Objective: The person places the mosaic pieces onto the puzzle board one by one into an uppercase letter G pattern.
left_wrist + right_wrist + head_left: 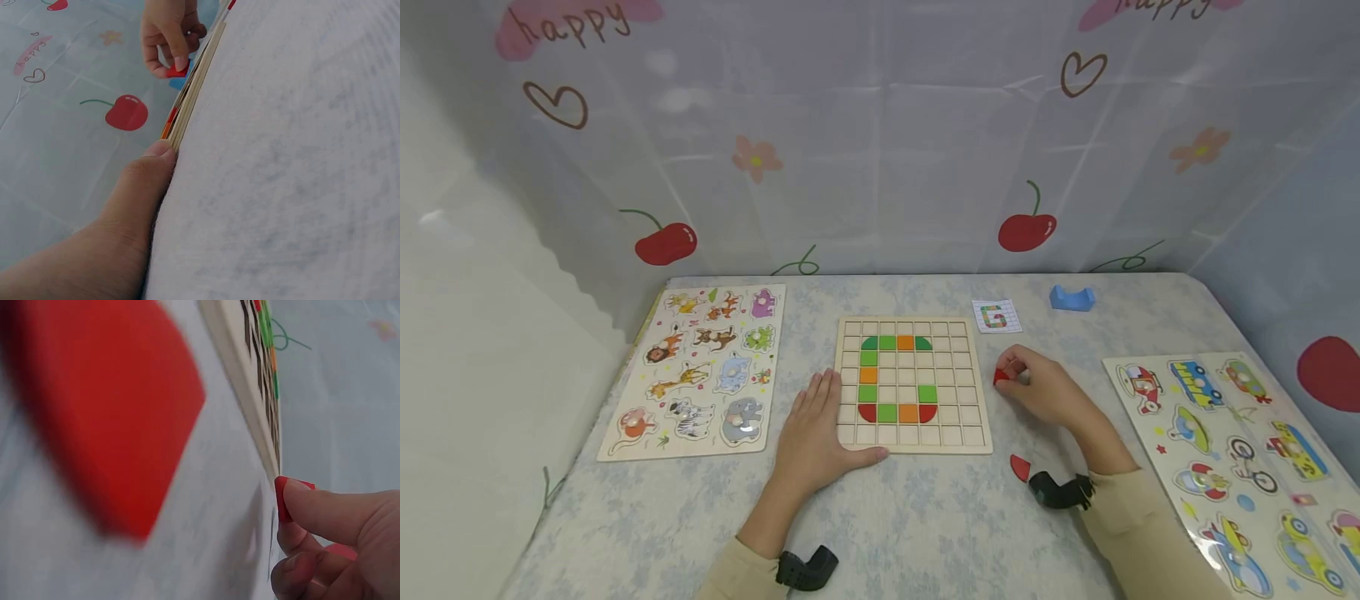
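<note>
A wooden grid board [956, 436] lies mid-table, with green, orange and red tiles [887, 412] set in its cells in a shape like a G. My left hand [815, 437] rests at the board's lower left corner, fingers straight along the left side and thumb at the front edge. Just right of the board, my right hand [1047, 390] pinches a small red tile [284, 500] between thumb and fingers; its full outline is hidden by them. A loose red quarter-circle tile [1019, 468] lies on the table nearer me, large and blurred in the right wrist view.
Behind the board's right corner lies a pattern card [997, 317], with a blue notched block [1072, 299] farther right. An animal puzzle [745, 421] lies at left, a vehicle puzzle [1210, 442] at right. Black wrist mounts [807, 569] stick out from both sleeves.
</note>
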Demonstrator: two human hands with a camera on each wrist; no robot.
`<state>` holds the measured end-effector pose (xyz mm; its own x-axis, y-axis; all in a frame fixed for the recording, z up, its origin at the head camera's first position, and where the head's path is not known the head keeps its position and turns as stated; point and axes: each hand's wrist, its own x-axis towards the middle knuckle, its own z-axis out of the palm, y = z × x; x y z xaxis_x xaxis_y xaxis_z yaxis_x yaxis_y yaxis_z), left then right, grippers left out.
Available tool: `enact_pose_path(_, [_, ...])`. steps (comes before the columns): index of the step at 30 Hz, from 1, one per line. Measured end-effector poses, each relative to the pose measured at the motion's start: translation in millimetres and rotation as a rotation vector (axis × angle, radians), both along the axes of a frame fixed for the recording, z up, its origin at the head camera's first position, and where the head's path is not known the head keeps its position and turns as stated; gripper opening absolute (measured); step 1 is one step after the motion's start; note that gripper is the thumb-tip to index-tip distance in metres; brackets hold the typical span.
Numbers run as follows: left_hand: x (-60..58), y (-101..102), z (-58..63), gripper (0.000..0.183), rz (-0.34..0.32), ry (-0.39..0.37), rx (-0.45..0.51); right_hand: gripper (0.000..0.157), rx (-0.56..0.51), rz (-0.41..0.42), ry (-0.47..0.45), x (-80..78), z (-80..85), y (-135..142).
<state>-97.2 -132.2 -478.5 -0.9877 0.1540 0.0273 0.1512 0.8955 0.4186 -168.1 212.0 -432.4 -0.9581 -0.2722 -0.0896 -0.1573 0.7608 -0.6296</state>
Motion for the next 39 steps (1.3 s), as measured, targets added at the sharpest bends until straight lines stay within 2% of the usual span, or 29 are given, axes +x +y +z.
enact_pose_path(11, [-0.5,-1,-2.1,0.137,0.004,0.004,-0.001,0.015,-0.078,0.062,-0.104,-11.5,6.9,-57])
enact_pose_path(19, [-0.5,-1,-1.9,0.137,0.009,-0.011,-0.008,0.013,-0.049,0.113,-0.114,-17.7,6.4,-85])
enact_pose_path(30, [-1.4,0,-0.8,0.137,0.002,-0.005,-0.013,0.006,0.051,0.130,-0.056,-18.4,7.2,-98])
enact_pose_path(35, [-1.2,0,-1.3,0.136,0.004,-0.006,-0.010,0.018,0.128,0.151,-0.046,-14.7,11.0,-97])
enact_pose_path(39, [-0.2,1,-1.1,0.135,0.006,0.014,0.000,0.026,0.112,0.191,-0.061,-7.8,17.9,-90])
